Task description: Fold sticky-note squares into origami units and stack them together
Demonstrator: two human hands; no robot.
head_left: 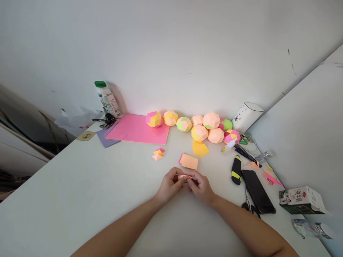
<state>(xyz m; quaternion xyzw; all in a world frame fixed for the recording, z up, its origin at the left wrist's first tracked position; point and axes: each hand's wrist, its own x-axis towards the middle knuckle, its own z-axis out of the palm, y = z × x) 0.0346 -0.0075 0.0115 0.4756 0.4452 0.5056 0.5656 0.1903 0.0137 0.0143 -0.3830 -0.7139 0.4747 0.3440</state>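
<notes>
Between the fingertips of both hands is a small folded piece of peach paper [184,177], partly hidden by the fingers. My left hand [171,184] pinches its left end, and my right hand [199,185] pinches the right end. Just beyond them lies a small stack of peach paper sheets [189,161] with a pink edge showing beneath. Yellow paper sheets [200,149] lie farther back. To the left sit a few small folded paper pieces [158,154] in pink, yellow and peach.
Several faceted paper balls [211,120] line the wall, some by a pink sheet [134,130]. At left stands a bottle [108,100] near keys [108,120]. On the right lie a utility knife [236,170], a phone [258,191], scissors [249,204] and a milk carton [301,200].
</notes>
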